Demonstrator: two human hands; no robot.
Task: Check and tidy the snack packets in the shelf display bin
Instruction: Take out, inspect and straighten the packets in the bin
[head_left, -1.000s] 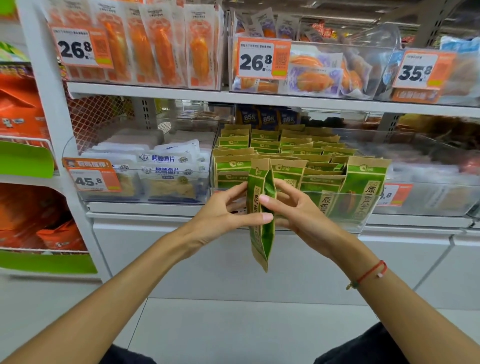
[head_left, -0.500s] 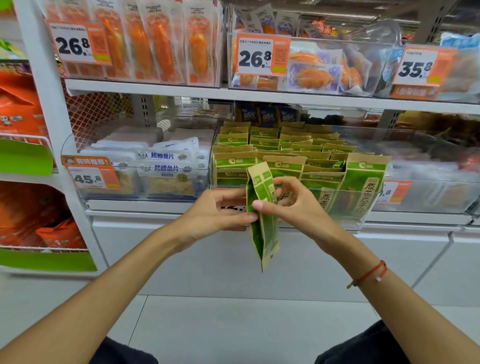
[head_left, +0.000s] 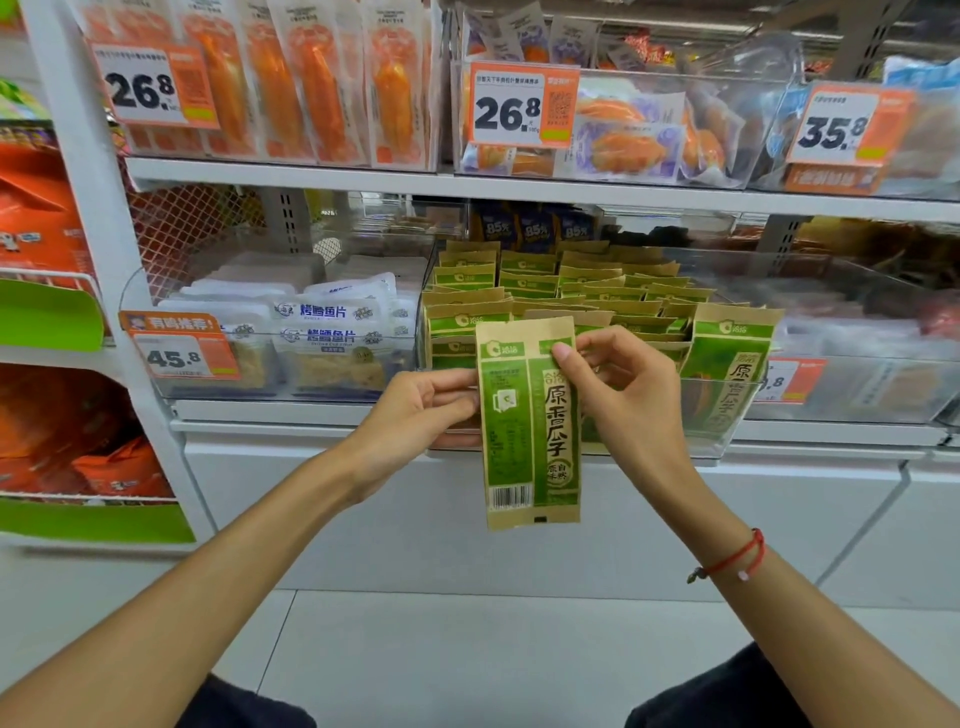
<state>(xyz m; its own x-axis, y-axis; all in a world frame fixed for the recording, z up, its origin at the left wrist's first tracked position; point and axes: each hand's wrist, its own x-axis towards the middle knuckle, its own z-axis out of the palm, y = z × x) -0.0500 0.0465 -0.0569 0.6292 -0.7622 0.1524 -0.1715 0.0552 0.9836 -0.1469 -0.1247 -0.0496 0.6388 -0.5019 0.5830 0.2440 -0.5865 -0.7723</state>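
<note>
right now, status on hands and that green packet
Left hand pinches green packet at its left edge; right hand pinches its top right. Packet upright, out in front of the display bin. Nothing in the way.

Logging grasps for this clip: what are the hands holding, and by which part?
Both hold one tall green-and-tan paper snack packet: the left hand grips its left edge near mid-height, the right hand pinches its upper right edge.
</note>
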